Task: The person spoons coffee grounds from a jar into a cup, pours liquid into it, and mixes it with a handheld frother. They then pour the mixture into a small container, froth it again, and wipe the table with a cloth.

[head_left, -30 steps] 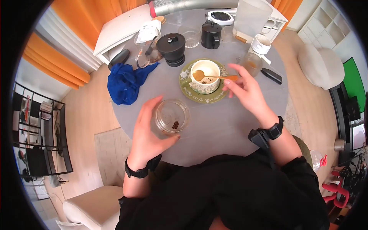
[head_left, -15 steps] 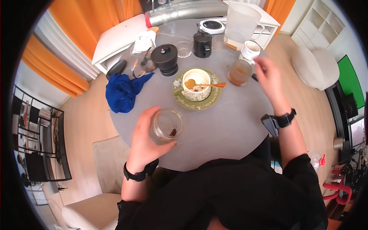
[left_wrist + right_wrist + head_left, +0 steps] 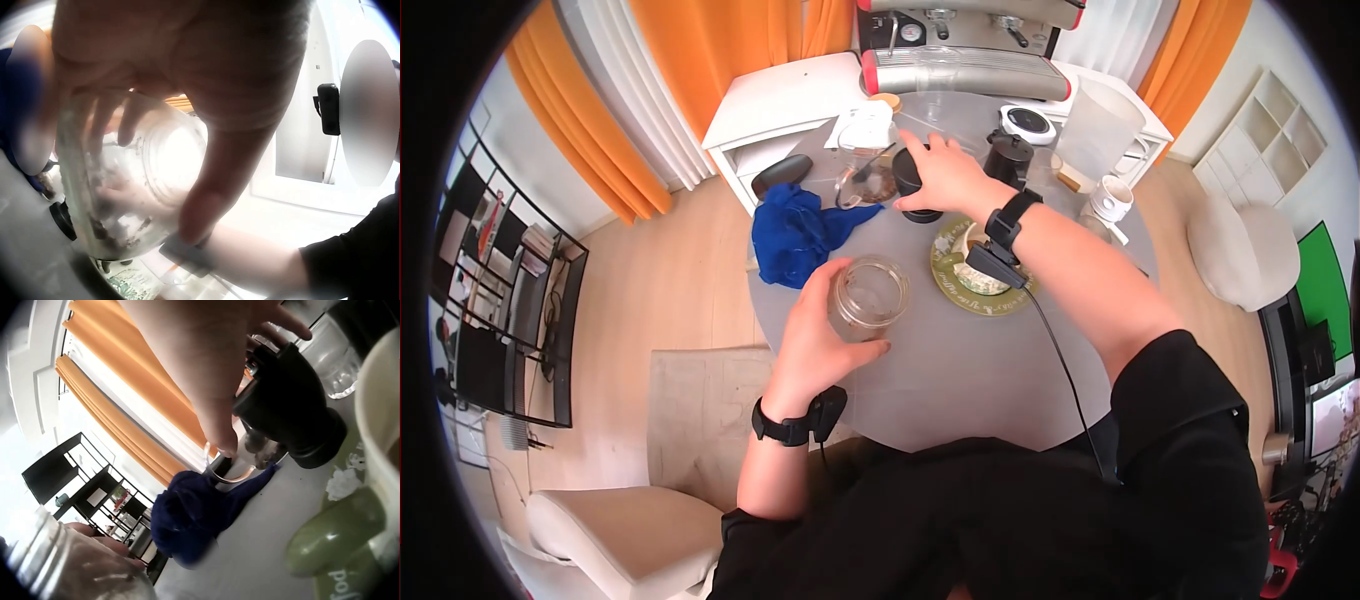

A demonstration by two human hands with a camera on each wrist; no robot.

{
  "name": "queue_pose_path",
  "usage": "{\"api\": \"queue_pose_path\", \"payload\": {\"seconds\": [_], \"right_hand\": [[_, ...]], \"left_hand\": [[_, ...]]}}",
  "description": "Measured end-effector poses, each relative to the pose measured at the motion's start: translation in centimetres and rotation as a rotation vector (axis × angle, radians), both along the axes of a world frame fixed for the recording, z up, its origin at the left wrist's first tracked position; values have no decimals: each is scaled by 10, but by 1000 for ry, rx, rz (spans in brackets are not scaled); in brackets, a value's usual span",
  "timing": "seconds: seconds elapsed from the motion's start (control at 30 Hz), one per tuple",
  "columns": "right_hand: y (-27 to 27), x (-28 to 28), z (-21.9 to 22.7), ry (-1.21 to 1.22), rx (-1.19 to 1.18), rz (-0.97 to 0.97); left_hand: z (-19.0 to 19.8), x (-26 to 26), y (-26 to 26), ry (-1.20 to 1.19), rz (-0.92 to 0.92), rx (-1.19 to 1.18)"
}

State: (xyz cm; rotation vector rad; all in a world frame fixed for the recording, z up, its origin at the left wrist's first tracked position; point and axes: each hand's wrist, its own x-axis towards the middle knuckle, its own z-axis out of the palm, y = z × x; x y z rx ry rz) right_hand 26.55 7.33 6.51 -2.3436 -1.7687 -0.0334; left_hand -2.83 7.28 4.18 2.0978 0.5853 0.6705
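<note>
Jar (image 3: 872,300) comes first in the head view, clear glass, gripped by the curled fingers and thumb of the left hand (image 3: 805,335). Half a second ago the right hand (image 3: 950,180) was well to the right of the cup (image 3: 974,273); now it has swung across to the black grinder (image 3: 908,172), so the work there seems to turn to the grinder while the jar is kept ready.

In the left wrist view, dark specks (image 3: 103,234) cling inside the glass, beyond the left thumb.

In the right wrist view, the right fingers are spread around the grinder, contact unclear; blue cloth (image 3: 187,512) lies below the thumb.
</note>
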Motion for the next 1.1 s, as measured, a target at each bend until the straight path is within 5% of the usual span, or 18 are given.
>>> {"api": "queue_pose_path", "payload": {"seconds": [0.43,0.67,0.77,0.87,1.1], "right_hand": [[13,22,-28,61,205,6],[-29,-3,78,89,433,169],[-39,-30,108,261,418,379],[-26,-45,97,226,381,526],[-3,-51,55,129,190,507]], "left_hand": [[-34,7,32,0,68,-124],[-62,21,50,-72,90,-287],[-57,42,53,-154,76,-308],[-48,60,61,-23,44,-178],[-59,82,83,-1,-26,-195]]}}
